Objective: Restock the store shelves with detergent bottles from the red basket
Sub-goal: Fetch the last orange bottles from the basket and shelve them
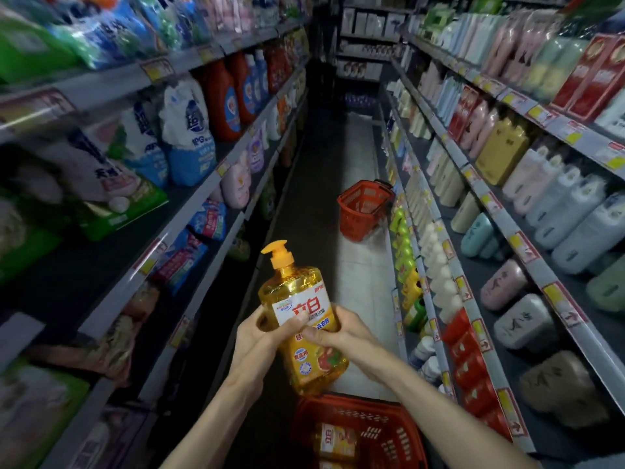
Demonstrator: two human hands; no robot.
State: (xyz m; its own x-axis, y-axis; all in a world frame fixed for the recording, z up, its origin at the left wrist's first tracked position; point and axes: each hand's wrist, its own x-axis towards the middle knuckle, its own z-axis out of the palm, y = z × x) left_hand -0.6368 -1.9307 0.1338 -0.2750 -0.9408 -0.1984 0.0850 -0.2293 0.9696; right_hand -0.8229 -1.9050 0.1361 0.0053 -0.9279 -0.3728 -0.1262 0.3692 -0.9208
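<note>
Your left hand (257, 333): clamped on the left side of the bottle, with a fingertip lying across the lower edge of the white label.
Your right hand (341, 333): wrapped round the right side at the same height, fingers crossing the front and meeting your left.
Detergent bottle (297, 292): clear yellow, filled with golden liquid, held nearly upright in mid-air between both your hands, directly above the near basket.
Pump (279, 253): orange, spout pointing left.
Bottle label: large red characters "立白" on white; a small red badge lower down reads "食品用"; the finer print is too blurred to read.
Near red basket (399, 441): on the floor below your forearms.
Bottle in basket (334, 441): one more yellow bottle lying inside, its "立白" label turned sideways.
Far red basket (363, 211): down the aisle, close against the right-hand shelving.
Left shelves: blue-and-white powder bags (189, 137), one printed "APG"; red jugs (220, 99) behind them.
Right shelves: rows of pale bottles, red boxes (595, 72) up top, yellow-and-red price tags (524, 248) along the edges, their writing unreadable.
</note>
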